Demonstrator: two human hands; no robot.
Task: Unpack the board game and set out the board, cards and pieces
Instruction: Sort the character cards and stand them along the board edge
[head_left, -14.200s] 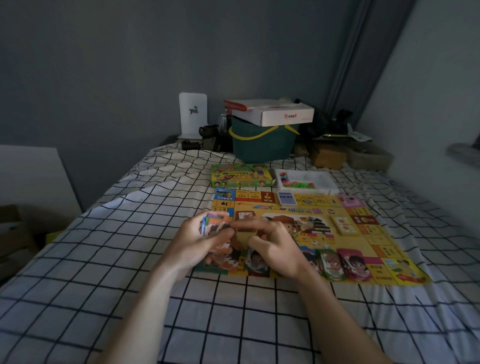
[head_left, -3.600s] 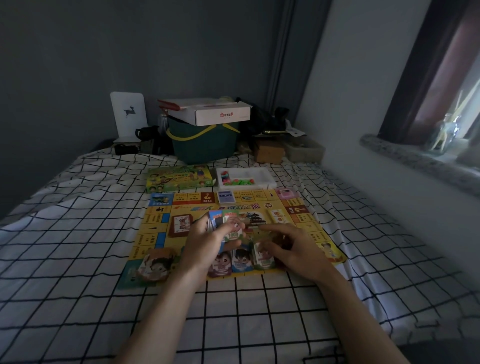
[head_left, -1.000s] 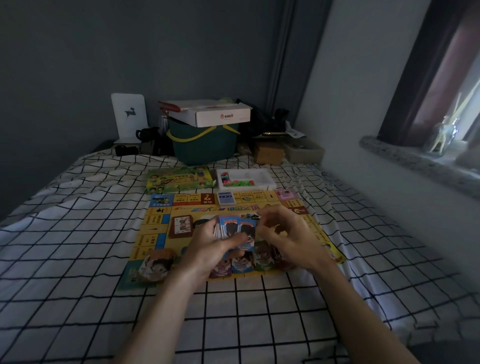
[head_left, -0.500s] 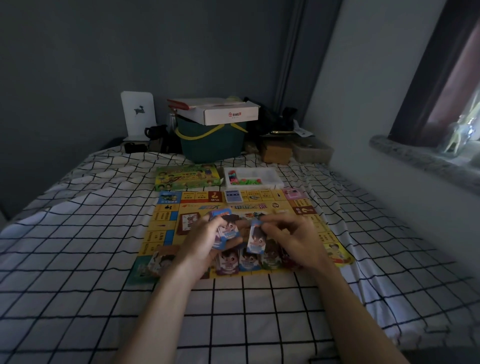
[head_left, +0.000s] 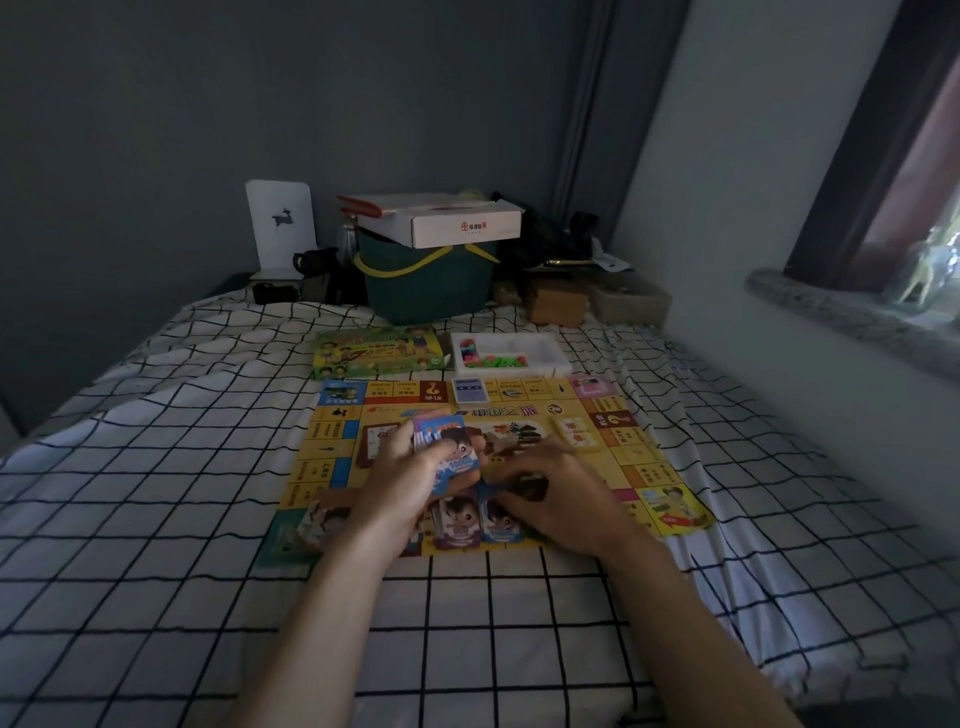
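The game board (head_left: 631, 457) lies flat on the checked bed (head_left: 156, 519). The left hand (head_left: 402, 480) hovers over its near half, fingers (head_left: 402, 441) curled round a stack of cards (head_left: 448, 451) held upright. The right hand (head_left: 558, 499) reaches low over the board's near edge, fingers bent down onto a card there; I cannot tell if they pinch it. More cards (head_left: 457, 522) lie in a row along that edge. Beyond the board sit the game box (head_left: 376, 353) and a white tray (head_left: 506, 354) of coloured pieces.
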